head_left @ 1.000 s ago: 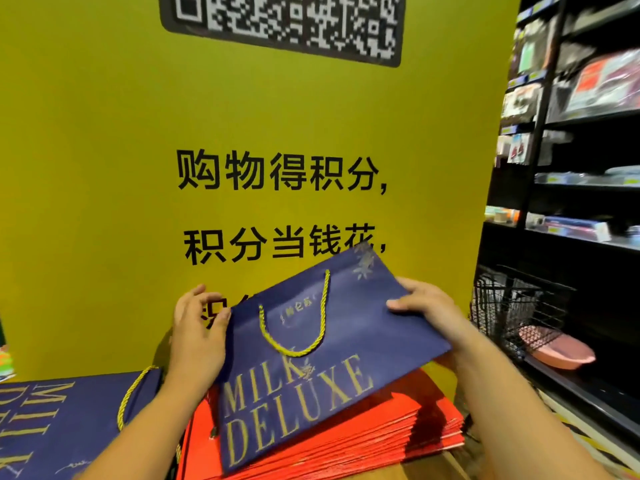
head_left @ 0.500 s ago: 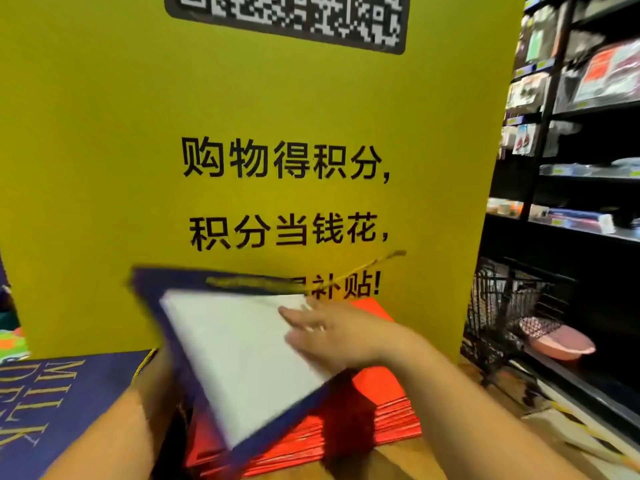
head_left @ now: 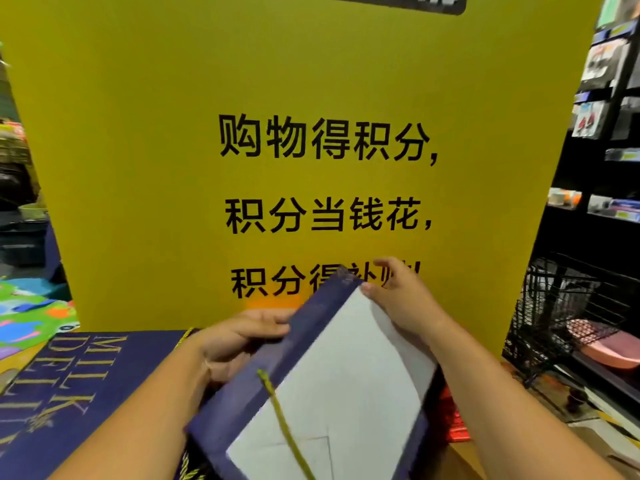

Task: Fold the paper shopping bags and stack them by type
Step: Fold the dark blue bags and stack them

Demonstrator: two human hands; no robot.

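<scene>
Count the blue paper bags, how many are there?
2. The held blue bag is gripped by the left hand and right hand; the flat blue bag lies at the left. More may hide under it.

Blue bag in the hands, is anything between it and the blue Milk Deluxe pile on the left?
Nothing visible blocks it. The blue bag is held right beside the blue pile; only the left hand holding it, and that forearm, cross the pile's edge.

Yellow board (head_left: 138, 168) upright just behind bag (head_left: 332, 393)
</scene>
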